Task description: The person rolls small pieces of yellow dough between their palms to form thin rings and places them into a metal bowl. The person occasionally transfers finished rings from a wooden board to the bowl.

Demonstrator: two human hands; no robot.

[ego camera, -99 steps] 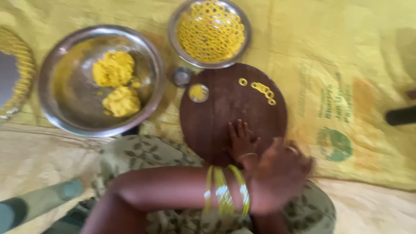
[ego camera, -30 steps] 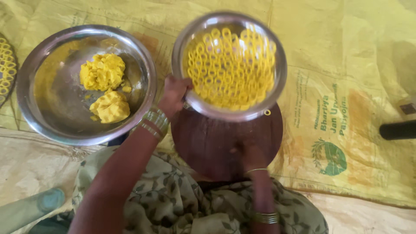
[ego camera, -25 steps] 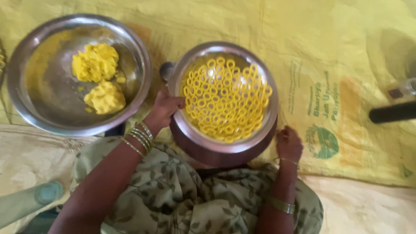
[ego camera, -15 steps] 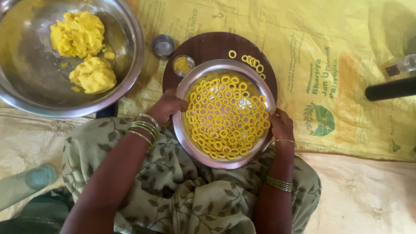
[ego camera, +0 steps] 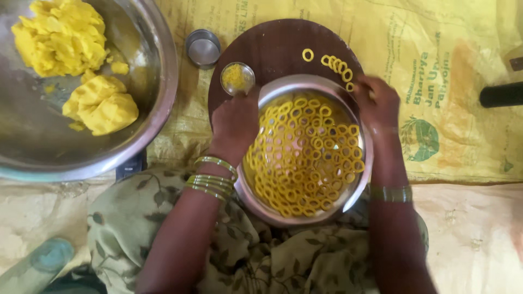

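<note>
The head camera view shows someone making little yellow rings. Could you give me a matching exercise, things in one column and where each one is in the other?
Things:
1. metal plate of rings
2. dough lumps
3. small cup of yellow powder
4. loose rings

Places:
A. in the large steel bowl at upper left
B. lined up on the far part of the round wooden board
C. held between the left hand and right hand
D. on the board's left edge

Pairs: 1-C, 2-A, 3-D, 4-B
</note>
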